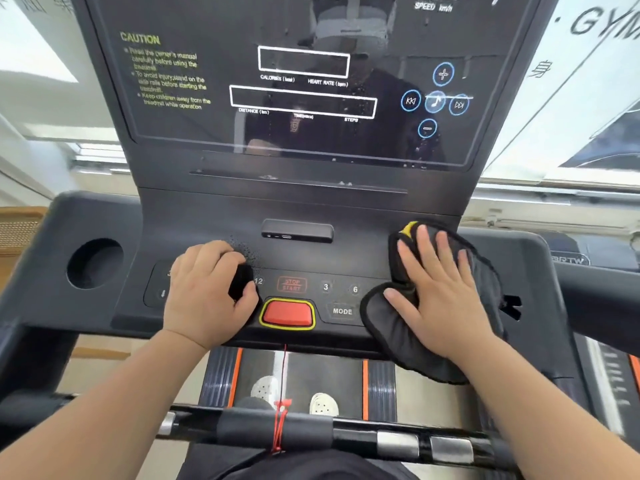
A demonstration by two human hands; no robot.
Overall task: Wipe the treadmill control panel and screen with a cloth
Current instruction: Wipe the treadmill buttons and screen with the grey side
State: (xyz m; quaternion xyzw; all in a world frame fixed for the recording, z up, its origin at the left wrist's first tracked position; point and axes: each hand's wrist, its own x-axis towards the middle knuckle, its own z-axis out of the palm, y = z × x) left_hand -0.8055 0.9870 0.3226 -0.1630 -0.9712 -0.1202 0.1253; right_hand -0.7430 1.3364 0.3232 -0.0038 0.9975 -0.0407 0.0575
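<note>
Head view, entries as follows.

- Our right hand (440, 292): fingers spread and flat, pressing the black cloth (382, 323) onto the right end of the control panel (311, 261), just beside the MODE key (342, 311). We judge the flat palm spreads pressure for wiping.
- The cloth: dark, with a stitched edge and a yellow tag at its top corner, draped over the panel's front lip.
- Our left hand (207, 292): fingers curled round a small black object (240, 285) we cannot identify, resting on the panel's left keys.
- The screen (311, 133): dark, glossy, flecked with droplets, so we judge it not yet wiped.
</note>
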